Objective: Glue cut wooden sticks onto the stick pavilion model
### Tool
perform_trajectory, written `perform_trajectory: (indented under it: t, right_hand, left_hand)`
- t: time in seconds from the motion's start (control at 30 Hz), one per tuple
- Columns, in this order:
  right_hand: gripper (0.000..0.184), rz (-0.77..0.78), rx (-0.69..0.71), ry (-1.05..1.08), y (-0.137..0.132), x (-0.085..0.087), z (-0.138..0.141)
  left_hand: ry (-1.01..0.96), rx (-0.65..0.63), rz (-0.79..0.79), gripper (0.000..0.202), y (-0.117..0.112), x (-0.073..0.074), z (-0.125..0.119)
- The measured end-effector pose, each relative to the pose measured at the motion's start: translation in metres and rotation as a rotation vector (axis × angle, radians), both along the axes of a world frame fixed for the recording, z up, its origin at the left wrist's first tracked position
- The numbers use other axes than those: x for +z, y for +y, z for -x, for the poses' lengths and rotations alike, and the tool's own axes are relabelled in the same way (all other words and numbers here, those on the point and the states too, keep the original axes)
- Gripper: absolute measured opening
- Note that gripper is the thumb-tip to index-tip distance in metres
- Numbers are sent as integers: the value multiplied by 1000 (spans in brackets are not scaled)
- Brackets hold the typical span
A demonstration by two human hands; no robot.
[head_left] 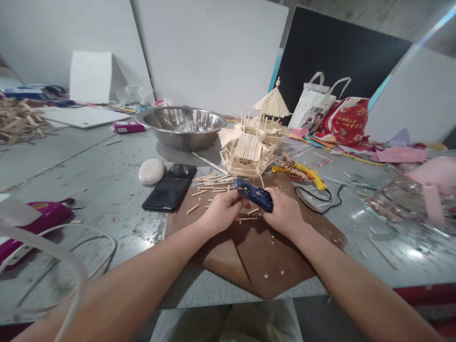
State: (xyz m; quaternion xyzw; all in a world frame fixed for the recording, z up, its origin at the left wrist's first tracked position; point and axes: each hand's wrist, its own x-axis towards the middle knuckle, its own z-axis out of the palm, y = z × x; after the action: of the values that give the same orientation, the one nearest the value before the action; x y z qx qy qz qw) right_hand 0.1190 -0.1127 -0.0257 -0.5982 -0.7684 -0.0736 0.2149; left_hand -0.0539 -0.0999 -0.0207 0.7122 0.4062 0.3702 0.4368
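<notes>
My right hand (285,212) is wrapped round the handles of a dark blue hand cutter (257,194), its head pointing left. At that head, my left hand (225,209) is closed in a pinch; what its fingers hold is hidden. Beneath both hands lies a brown board (278,251) with short wooden sticks (193,209) and small cut bits on it. Just beyond the hands stands a pavilion model (249,149) built of thin sticks, with a pointed roof (272,103) at its back.
Left of the board are a black phone (170,187) and a white rounded object (151,171). A steel basin (183,126) stands behind them. To the right lie a yellow-handled tool (309,175) with a black cord and a clear container (395,197). A white cable (80,266) loops at front left.
</notes>
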Motion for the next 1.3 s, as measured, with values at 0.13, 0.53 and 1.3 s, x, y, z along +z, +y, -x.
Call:
perform_trajectory:
  t: [0.13, 0.53, 1.3]
  right_hand:
    - [34, 7, -8, -6, -1, 1, 1]
    - [30, 67, -36, -30, -4, 3, 2]
    - [32, 30, -64, 24, 3, 3, -4]
  left_hand:
    - [-3, -1, 7, 18, 0, 0, 0]
    - [26, 1, -8, 19, -2, 2, -1]
    - [43, 35, 34, 20, -4, 9, -1]
